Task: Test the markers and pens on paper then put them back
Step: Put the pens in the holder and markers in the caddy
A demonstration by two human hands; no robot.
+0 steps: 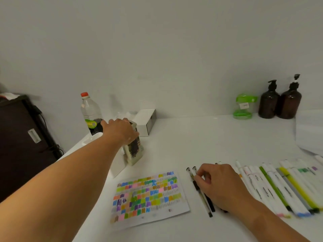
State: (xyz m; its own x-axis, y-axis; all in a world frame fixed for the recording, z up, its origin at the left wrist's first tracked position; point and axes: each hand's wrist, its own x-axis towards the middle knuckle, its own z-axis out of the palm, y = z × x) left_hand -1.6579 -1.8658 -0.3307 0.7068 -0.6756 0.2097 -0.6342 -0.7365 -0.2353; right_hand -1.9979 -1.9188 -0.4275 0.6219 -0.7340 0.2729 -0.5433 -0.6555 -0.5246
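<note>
Under the left hand (120, 131) stands a printed pen holder (133, 151), tilted; the hand is wrapped over its top, likely steadying it for returns. Just right of that forearm lies the test paper (150, 198), crowded with colour swatches, so testing looks near done. Right hand (218, 184) is curled, fingertips pinching gel pens (201, 191). Past its knuckles, markers (279, 187) lie in a row on the white table (201, 137), probably laid out for sorting.
</note>
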